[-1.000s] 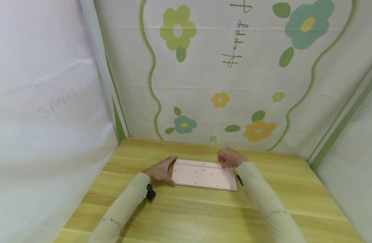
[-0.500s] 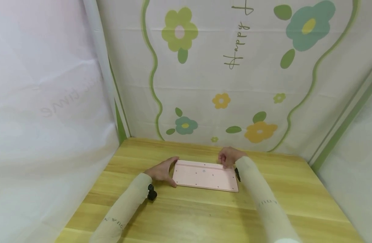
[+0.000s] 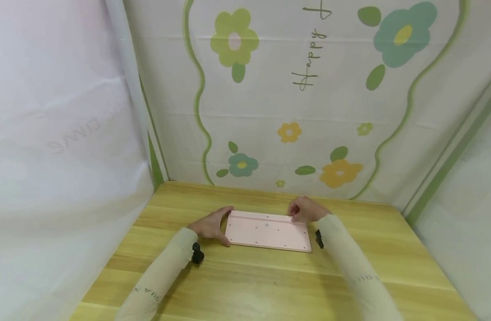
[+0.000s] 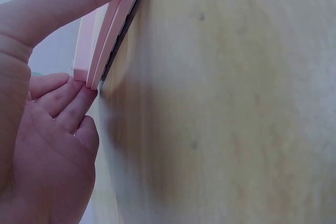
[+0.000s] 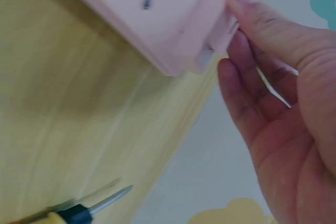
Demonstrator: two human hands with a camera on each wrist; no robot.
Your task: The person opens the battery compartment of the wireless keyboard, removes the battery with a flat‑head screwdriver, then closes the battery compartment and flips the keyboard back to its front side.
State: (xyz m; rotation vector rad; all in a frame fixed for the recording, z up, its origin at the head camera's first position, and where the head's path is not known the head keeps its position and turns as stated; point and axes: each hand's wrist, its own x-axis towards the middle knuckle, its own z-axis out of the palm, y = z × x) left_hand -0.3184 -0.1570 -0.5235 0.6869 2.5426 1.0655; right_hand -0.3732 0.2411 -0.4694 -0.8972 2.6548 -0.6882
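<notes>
A pink keyboard [image 3: 249, 232] lies upside down on the table, its underside with several small screws facing up and a raised strip along the far edge. Dark key edges show beneath it in the left wrist view. My left hand [image 3: 209, 225] grips the left end, thumb on the near side and fingers on the far side. At the far right, my right hand [image 3: 307, 209] pinches the raised strip. In the right wrist view the thumb [image 5: 252, 6] presses the strip while the other fingers curl behind it, beside a small opening in its end.
A screwdriver [image 5: 100, 205] lies on the wooden table [image 3: 237, 285] in the right wrist view, its metal tip towards the table edge. A white cloth wall with flowers [image 3: 269, 102] rises right behind the table. White cloth [image 3: 60, 178] also hangs at the left.
The right wrist has swung slightly outward to the right, with its fingers staying at the keyboard's far edge. The left hand and keyboard hold their place; the head view shifts a little.
</notes>
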